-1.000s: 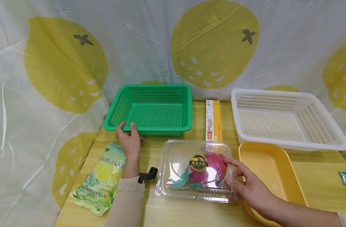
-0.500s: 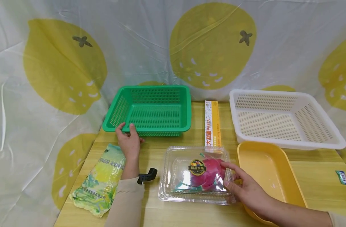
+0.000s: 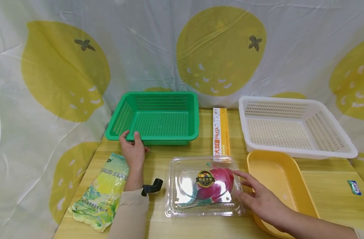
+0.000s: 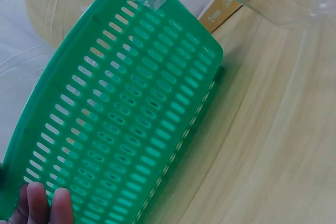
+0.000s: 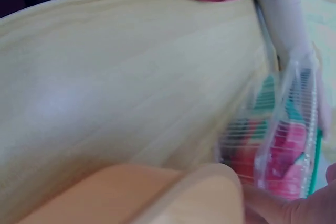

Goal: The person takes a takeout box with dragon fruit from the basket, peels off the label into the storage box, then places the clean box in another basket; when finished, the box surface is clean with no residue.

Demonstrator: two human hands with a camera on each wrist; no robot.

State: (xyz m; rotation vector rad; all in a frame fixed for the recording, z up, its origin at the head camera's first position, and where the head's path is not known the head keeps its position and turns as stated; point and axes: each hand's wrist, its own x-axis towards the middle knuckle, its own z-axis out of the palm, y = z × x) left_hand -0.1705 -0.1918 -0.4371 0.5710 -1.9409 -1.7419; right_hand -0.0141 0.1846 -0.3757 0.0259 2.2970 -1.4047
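In the head view my left hand (image 3: 133,151) grips the front rim of a green perforated basket (image 3: 161,141), near its left corner. Its fingers (image 4: 62,205) lie against the basket's outer wall in the left wrist view. My right hand (image 3: 261,200) holds the right edge of a clear plastic clamshell box (image 3: 182,162), index finger over the lid and thumb at the near side. Through the lid show a pink dragon fruit (image 3: 224,179) with green tips and a round black label (image 3: 205,179). The box stands close over the table, its lid closed.
A narrow pasta box (image 3: 220,132) lies behind the clamshell. To the right stand a white basket (image 3: 295,152) and a yellow tray (image 3: 274,179), partly behind my right forearm. A green-yellow bag (image 3: 105,189) lies left; a small green-white packet (image 3: 354,187) far right.
My right hand has brought the clamshell box down and slightly nearer, and it now looks flatter. More of the pasta box shows behind it. The left hand stays on the green basket.
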